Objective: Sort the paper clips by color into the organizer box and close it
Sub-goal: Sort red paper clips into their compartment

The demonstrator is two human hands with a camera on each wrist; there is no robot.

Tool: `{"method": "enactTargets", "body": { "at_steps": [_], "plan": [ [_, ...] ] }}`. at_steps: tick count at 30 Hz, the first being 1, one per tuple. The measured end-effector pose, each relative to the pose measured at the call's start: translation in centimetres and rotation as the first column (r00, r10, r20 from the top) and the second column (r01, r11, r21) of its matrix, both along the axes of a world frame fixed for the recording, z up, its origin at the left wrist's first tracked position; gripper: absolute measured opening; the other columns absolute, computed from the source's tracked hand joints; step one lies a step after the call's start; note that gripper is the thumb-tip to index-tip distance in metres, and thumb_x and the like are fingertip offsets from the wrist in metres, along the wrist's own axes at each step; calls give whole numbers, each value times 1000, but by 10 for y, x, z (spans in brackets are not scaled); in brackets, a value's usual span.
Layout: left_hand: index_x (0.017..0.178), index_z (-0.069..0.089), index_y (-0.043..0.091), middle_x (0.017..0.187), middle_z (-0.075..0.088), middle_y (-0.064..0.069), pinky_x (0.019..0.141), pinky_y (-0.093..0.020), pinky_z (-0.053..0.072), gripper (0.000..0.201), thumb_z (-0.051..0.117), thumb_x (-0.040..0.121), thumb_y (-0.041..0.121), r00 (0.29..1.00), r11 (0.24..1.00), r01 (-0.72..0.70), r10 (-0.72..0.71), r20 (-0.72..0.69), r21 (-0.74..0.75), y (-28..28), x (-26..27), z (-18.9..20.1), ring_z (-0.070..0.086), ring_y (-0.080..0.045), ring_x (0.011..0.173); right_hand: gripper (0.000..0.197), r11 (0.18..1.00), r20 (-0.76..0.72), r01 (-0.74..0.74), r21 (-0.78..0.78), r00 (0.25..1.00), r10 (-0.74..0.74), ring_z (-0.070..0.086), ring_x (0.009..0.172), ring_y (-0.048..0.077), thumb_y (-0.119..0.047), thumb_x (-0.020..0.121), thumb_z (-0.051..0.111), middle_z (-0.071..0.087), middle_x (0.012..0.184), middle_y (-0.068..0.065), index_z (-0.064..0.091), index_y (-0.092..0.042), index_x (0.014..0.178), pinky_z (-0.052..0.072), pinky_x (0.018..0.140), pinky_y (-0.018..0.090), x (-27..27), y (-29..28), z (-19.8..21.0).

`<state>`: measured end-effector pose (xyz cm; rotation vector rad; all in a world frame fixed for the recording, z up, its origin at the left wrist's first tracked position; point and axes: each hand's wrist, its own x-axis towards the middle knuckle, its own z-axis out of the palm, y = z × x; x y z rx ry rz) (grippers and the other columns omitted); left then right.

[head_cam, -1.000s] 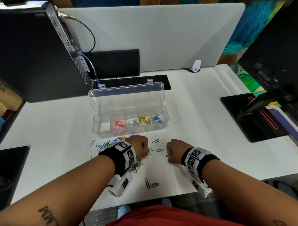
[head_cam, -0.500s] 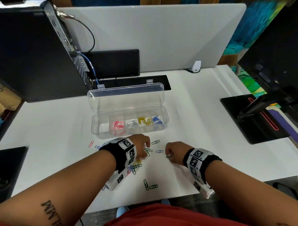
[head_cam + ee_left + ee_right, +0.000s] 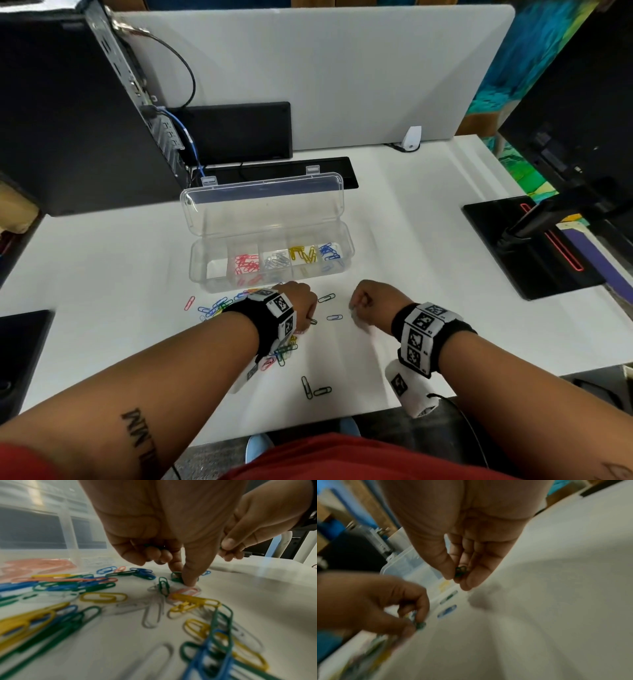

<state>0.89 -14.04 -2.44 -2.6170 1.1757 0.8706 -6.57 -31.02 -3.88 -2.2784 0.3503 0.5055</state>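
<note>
Right wrist view alone shows right hand (image 3: 462, 555) pinching green clips (image 3: 460, 571); left hand (image 3: 154, 534) pinches another.

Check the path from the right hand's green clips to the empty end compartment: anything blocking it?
Nothing visible blocks it. The right hand pinches green clips; the organizer box has its lid up, and its leftmost compartment looks empty. The left hand works near the direct line.

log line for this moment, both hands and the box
left hand: pinching green clip on table | right hand: holding green clips | organizer box: open
</note>
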Motion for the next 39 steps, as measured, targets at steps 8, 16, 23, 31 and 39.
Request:
{"method": "enactTargets", "body": {
  "at_steps": [8, 16, 23, 31, 39],
  "plan": [
    [58, 38, 24, 64, 37, 11, 63, -21, 38, 34, 61, 82, 14, 998, 998, -50, 48, -48, -44, 6, -4, 3, 58, -22, 88, 28, 883, -147, 314, 350, 949, -279, 56, 64, 24, 9, 86, 43, 60, 78, 17, 57, -11, 73, 54, 70, 33, 10, 2, 8],
    [76, 47, 23, 82, 52, 8, 64, -21, 34, 17, 56, 84, 12, 965, 921, -259, 237, -109, -289, 27, 1, 5, 47, -13, 80, 26, 851, -236, 334, 405, 938, -255, 48, 60, 18, 5, 90, 39, 53, 73, 10, 51, -10, 73, 40, 51, 23, 27, 16, 20],
    [106, 69, 16, 85, 56, 6, 66, -15, 42, 25, 49, 90, 12, 783, 706, -621, 533, -321, -342, 50, 11, 19, 51, -9, 78, 13, 977, -56, -127, -171, 991, 119, 49, 78, 14, -18, 82, 63, 48, 74, -9, 59, -23, 94, 34, 59, 19, 42, 31, 12],
    [64, 47, 9, 65, 44, -8, 35, -12, 26, 25, 45, 86, -1, 508, 545, -831, 662, -551, -112, 65, 11, 19, 37, -9, 33, 22, 886, -116, -306, -347, 952, 284, 57, 105, 21, -21, 83, 61, 59, 114, 4, 64, -15, 104, 42, 85, 23, 50, 40, 5],
    [77, 50, 27, 89, 55, 6, 69, -24, 41, 22, 65, 80, 42, 839, 830, -535, 500, -214, -158, 56, 2, 9, 51, -15, 86, 10, 881, -182, -336, -332, 940, 290, 59, 102, 22, -18, 83, 58, 65, 108, 8, 53, -17, 74, 43, 75, 24, 49, 43, 9]
  ]
}}
